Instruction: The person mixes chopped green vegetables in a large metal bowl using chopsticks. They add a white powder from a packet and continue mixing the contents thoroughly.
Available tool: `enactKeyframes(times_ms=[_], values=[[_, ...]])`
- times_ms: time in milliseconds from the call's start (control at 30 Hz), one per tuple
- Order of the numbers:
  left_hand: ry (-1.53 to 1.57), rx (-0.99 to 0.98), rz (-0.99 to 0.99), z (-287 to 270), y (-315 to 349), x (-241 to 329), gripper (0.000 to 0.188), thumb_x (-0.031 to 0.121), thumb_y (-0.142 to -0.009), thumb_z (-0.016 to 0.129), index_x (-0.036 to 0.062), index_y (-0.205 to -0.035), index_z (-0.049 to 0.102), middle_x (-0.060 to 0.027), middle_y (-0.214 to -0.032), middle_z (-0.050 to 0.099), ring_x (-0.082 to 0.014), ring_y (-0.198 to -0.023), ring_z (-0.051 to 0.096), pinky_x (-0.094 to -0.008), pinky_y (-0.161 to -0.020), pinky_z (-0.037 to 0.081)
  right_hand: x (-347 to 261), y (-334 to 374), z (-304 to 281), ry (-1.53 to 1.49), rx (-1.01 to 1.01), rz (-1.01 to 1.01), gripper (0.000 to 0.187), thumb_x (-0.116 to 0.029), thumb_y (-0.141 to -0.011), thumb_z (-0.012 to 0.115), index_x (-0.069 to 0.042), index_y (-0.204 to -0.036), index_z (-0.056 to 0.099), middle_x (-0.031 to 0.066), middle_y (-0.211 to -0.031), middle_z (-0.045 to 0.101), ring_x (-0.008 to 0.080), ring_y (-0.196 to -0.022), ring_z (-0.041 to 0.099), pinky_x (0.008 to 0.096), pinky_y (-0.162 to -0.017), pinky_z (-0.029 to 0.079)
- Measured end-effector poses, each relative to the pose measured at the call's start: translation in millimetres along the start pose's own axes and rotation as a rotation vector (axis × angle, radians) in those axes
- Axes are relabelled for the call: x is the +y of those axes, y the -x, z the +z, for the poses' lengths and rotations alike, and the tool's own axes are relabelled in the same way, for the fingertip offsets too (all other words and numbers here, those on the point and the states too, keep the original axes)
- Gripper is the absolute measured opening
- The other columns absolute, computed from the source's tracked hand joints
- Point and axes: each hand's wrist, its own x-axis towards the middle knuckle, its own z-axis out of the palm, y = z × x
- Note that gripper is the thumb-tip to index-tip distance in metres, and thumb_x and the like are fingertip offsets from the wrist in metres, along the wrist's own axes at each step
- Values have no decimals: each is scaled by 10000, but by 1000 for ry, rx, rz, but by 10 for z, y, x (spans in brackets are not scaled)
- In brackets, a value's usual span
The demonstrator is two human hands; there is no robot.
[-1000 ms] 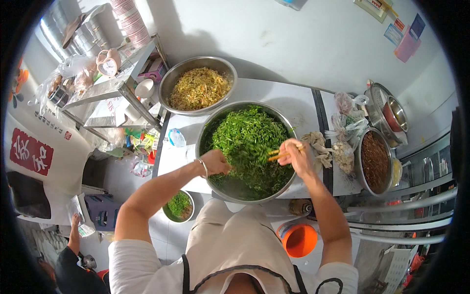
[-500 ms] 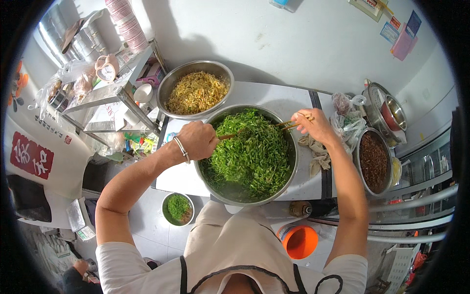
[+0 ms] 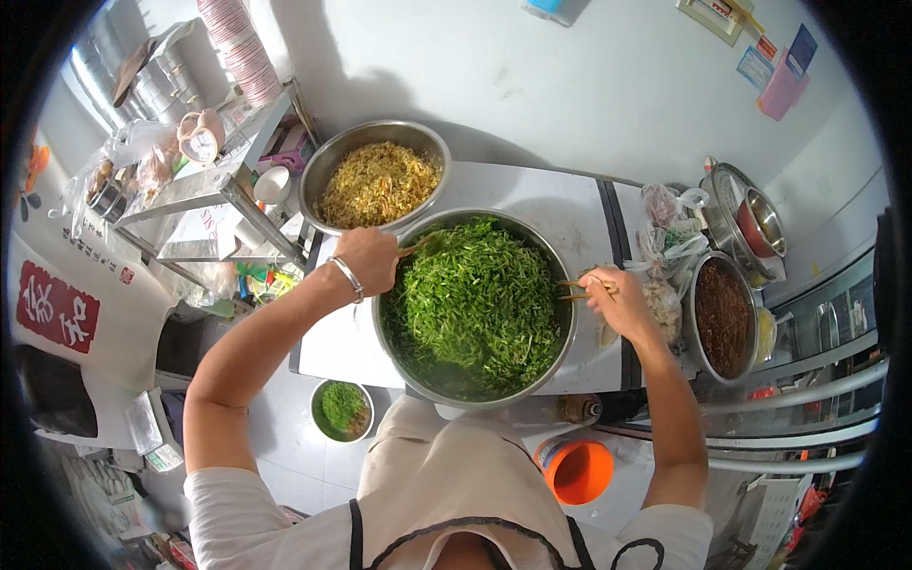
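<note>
A large steel bowl (image 3: 567, 340) heaped with chopped green vegetables (image 3: 473, 304), likely chives, sits at the table's near edge in front of me. My left hand (image 3: 369, 261) is closed round wooden chopsticks (image 3: 414, 247) at the bowl's upper left rim; their tips reach toward the greens. At the right rim, my right hand (image 3: 613, 296) grips another pair of chopsticks (image 3: 574, 290), pointing left over the edge of the greens. A crumpled cloth (image 3: 607, 332) lies partly hidden under my right hand.
Behind to the left stands a steel bowl of yellow shredded food (image 3: 382, 185). A bowl of dark brown crumbly food (image 3: 724, 318) and plastic bags (image 3: 662, 247) are at right. A metal shelf (image 3: 190, 197) borders the left; a small bowl (image 3: 342, 410) and orange bucket (image 3: 581, 472) stand below.
My hands have moved apart: the left went left and slightly up, the right went downward and a little right. Both pairs of chopsticks shifted from over the greens out to the bowl's rim.
</note>
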Motion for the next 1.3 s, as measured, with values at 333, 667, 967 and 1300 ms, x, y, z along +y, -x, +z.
enactKeyframes(times_ms=[333, 667, 967, 1300], values=[[221, -308, -68, 893, 109, -11, 227, 170, -754, 580, -39, -781, 666, -237, -818, 661, -404, -794, 649, -459, -729, 531, 413, 340, 1002, -515, 85, 187, 222, -139, -916, 494, -6, -828, 649, 43, -663, 604, 100, -560, 593, 250, -513, 492], [106, -219, 82, -62, 104, 180, 286, 225, -802, 561, -35, -745, 665, -251, -702, 630, -402, -695, 642, -460, -667, 530, -724, 144, 345, -201, -89, -91, 222, -135, -911, 509, 26, -929, 661, 93, -732, 652, 160, -620, 666, 265, -529, 487], [146, -202, -151, 955, -323, 73, 210, 145, -756, 585, -18, -858, 672, -230, -837, 664, -375, -840, 659, -451, -754, 535, 844, -337, 731, -468, 214, 191, 296, -209, -936, 504, 36, -982, 662, 126, -789, 661, 162, -616, 653, 272, -559, 546], [217, -227, -22, 571, -142, 65, 253, 225, -811, 575, -14, -823, 657, -224, -818, 662, -388, -790, 653, -467, -727, 528, -97, -119, 683, -337, 18, -99, 230, -145, -946, 486, 14, -955, 652, 111, -793, 662, 149, -649, 654, 269, -587, 535]])
